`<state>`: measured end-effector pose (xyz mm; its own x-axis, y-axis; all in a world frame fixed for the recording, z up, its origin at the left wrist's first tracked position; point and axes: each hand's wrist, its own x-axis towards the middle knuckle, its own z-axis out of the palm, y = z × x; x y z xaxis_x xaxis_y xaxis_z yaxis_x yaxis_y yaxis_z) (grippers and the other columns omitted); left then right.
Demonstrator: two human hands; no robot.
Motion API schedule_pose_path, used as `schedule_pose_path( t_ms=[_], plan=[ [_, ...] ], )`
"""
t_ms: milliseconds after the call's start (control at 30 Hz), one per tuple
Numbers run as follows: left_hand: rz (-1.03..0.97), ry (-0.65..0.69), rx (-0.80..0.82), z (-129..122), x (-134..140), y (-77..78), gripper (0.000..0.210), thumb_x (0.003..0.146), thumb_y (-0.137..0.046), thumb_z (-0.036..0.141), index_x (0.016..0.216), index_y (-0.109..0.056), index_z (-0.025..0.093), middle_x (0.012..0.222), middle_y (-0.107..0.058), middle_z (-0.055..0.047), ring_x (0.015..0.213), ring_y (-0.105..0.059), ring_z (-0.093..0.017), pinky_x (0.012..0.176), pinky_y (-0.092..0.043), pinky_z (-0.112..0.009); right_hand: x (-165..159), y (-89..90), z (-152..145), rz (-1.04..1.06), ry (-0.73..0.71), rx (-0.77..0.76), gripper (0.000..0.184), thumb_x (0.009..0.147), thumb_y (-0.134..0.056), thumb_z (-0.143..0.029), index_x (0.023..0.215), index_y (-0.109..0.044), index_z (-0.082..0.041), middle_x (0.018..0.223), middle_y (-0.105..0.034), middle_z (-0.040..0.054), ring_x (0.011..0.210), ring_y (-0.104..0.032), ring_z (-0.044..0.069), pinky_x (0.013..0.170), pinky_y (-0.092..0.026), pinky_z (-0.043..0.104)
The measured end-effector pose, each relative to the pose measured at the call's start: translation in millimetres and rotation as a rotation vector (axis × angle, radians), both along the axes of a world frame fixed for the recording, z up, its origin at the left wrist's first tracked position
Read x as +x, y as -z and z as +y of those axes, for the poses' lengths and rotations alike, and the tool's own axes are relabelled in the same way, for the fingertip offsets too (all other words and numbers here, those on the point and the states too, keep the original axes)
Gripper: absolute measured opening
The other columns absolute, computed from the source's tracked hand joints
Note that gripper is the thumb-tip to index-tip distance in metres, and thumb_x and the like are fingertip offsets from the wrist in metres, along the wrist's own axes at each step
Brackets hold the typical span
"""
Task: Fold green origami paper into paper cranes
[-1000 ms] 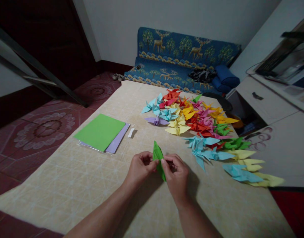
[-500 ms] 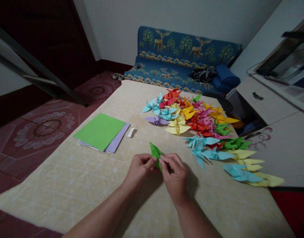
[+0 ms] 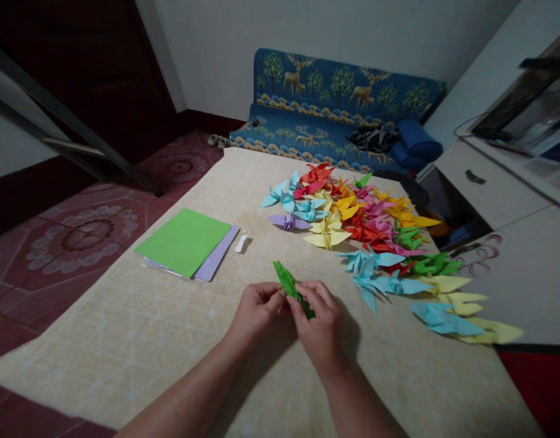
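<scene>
Our left hand (image 3: 260, 307) and right hand (image 3: 321, 319) are both pinching the folded green paper (image 3: 285, 278) over the surface (image 3: 170, 347), probably to hold its creases tight. Origami cranes (image 3: 348, 208) sit off right, likely out of our way. Purple paper (image 3: 219, 251) seems tucked in a clear plastic sleeve (image 3: 170, 272) under the green sheet (image 3: 186, 240).

No readable text, labels, brands, numbers or signs in view
</scene>
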<state>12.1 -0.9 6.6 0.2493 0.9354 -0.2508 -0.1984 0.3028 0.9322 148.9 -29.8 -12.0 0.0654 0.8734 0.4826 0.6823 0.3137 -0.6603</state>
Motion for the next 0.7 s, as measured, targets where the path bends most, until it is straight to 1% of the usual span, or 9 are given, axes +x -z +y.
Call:
schedule_pose_path(
  t_ms=[100,233,300,367,433,533,633,700],
  plan=[
    [0.009,-0.018,0.037,1,-1,-0.1,0.024,0.073,-0.072,0.033,0.07,-0.073,0.01,0.056,-0.061,-0.003,0.052,-0.052,-0.012,0.055,-0.042,-0.023,1,1.4,0,0.023,-0.004,-0.007,0.016,0.088,-0.059,-0.021,0.1,-0.069,-0.023,0.093,-0.065,0.0072,0.086,-0.065,0.02,0.074,-0.053,0.029],
    [0.022,-0.048,0.077,2,-2,0.5,0.022,0.072,-0.075,0.033,0.069,-0.071,0.011,0.057,-0.062,-0.003,0.052,-0.053,-0.011,0.053,-0.04,-0.021,2,-1.8,0,0.069,-0.032,-0.033,0.016,0.088,-0.059,-0.021,0.101,-0.068,-0.022,0.093,-0.065,0.0068,0.083,-0.064,0.019,0.073,-0.052,0.028],
    [0.001,-0.027,0.091,2,-3,0.7,0.023,0.072,-0.076,0.033,0.069,-0.072,0.011,0.058,-0.063,-0.003,0.053,-0.053,-0.011,0.055,-0.04,-0.022,2,-4.1,-1,0.126,-0.044,-0.04,0.014,0.087,-0.061,-0.021,0.099,-0.067,-0.022,0.092,-0.064,0.0062,0.082,-0.063,0.018,0.071,-0.052,0.027],
    [-0.033,0.006,0.099,1,-3,0.3,0.023,0.072,-0.076,0.033,0.071,-0.072,0.011,0.062,-0.064,-0.004,0.056,-0.054,-0.012,0.056,-0.041,-0.022,2,-6.2,0,0.228,-0.066,-0.058,0.01,0.087,-0.061,-0.022,0.094,-0.068,-0.021,0.088,-0.064,0.0053,0.079,-0.063,0.017,0.068,-0.051,0.026],
    [-0.052,0.029,0.102,1,-3,-0.9,0.023,0.072,-0.076,0.033,0.072,-0.072,0.011,0.064,-0.065,-0.004,0.057,-0.055,-0.012,0.057,-0.041,-0.022,2,-7.9,1,0.367,-0.098,-0.109,0.008,0.087,-0.061,-0.024,0.088,-0.068,-0.02,0.084,-0.063,0.0044,0.076,-0.062,0.017,0.065,-0.05,0.025],
    [-0.032,0.046,0.105,0,-4,-3.5,0.024,0.073,-0.075,0.034,0.071,-0.07,0.011,0.062,-0.063,-0.003,0.057,-0.054,-0.012,0.057,-0.041,-0.022,2,-9.5,2,0.551,-0.125,-0.253,0.014,0.086,-0.06,-0.028,0.08,-0.067,-0.018,0.075,-0.063,0.0028,0.07,-0.061,0.016,0.061,-0.048,0.024],
    [0.019,0.045,0.13,-1,-4,-4.5,0.026,0.077,-0.072,0.036,0.07,-0.068,0.011,0.059,-0.06,-0.002,0.055,-0.052,-0.011,0.056,-0.04,-0.022,1,-10.6,3,0.665,-0.138,-0.387,0.016,0.084,-0.06,-0.031,0.077,-0.065,-0.017,0.069,-0.063,0.0018,0.065,-0.059,0.015,0.059,-0.047,0.023],
    [0.052,0.024,0.148,0,-4,-3.3,0.026,0.078,-0.07,0.036,0.069,-0.066,0.011,0.057,-0.058,-0.001,0.055,-0.05,-0.01,0.055,-0.039,-0.022,-2,-10.9,3,0.695,-0.154,-0.42,0.013,0.082,-0.061,-0.029,0.077,-0.064,-0.018,0.067,-0.061,0.0006,0.062,-0.057,0.015,0.058,-0.046,0.023]
  ],
)
